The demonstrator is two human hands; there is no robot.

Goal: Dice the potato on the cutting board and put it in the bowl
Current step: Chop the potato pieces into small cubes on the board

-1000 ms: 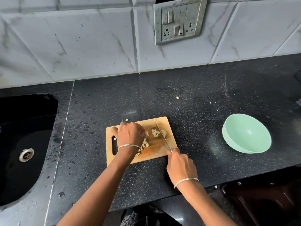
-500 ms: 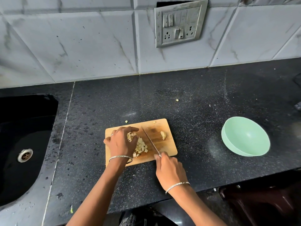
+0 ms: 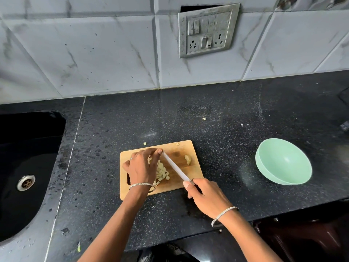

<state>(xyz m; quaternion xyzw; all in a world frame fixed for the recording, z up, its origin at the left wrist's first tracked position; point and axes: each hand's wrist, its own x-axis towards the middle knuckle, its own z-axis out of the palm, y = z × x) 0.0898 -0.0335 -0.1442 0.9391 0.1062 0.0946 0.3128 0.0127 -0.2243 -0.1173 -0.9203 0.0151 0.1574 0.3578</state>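
Note:
A wooden cutting board (image 3: 181,148) lies on the black counter. A pile of pale potato dice (image 3: 162,171) sits at its middle, and one uncut potato chunk (image 3: 188,159) lies apart near the right edge. My left hand (image 3: 141,167) cups the pile from the left, its index fingertip touching the knife's tip. My right hand (image 3: 205,197) grips the knife handle at the board's front edge. The knife blade (image 3: 175,167) slants along the right side of the pile. An empty mint-green bowl (image 3: 283,163) stands tilted on the counter to the right.
A black sink (image 3: 24,148) with a metal drain (image 3: 25,182) lies at the left. Stray potato bits (image 3: 204,119) lie on the counter behind the board. A switch plate (image 3: 207,29) hangs on the tiled wall. The counter's front edge runs just below my wrists.
The knife swept leftward across the board and pushed the scattered dice into one pile against my left hand. The blade now shows its flat side. One chunk stayed at the right.

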